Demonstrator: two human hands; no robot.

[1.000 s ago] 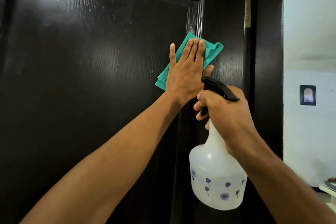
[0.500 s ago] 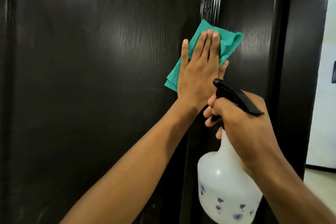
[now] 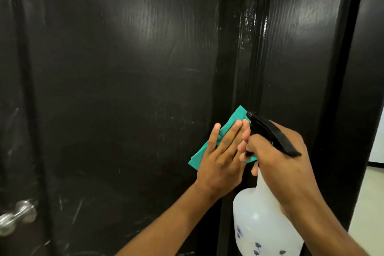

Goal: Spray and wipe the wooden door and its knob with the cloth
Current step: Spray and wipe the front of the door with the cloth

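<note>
Lower now, left hand [image 3: 220,162] presses one cloth [image 3: 232,118] flat on door [image 3: 124,68]; right hand [image 3: 278,164] grips one spray bottle [image 3: 264,224].

Inside a home, at an interior doorway. A dark, glossy wooden door [image 3: 124,68] w/ raised panel moulding and visible grain fills most of the view; a round metal knob [image 3: 15,218] sits at lower left. Household cleaning gear points to domestic chores: a green cloth [image 3: 209,147] flat against the door, and a white plastic spray bottle [image 3: 264,224] w/ small blue flower prints and a black trigger. At far right, a pale tiled floor [image 3: 367,199] and white wall [image 3: 377,137] w/ dark skirting show beyond the door frame.
</note>
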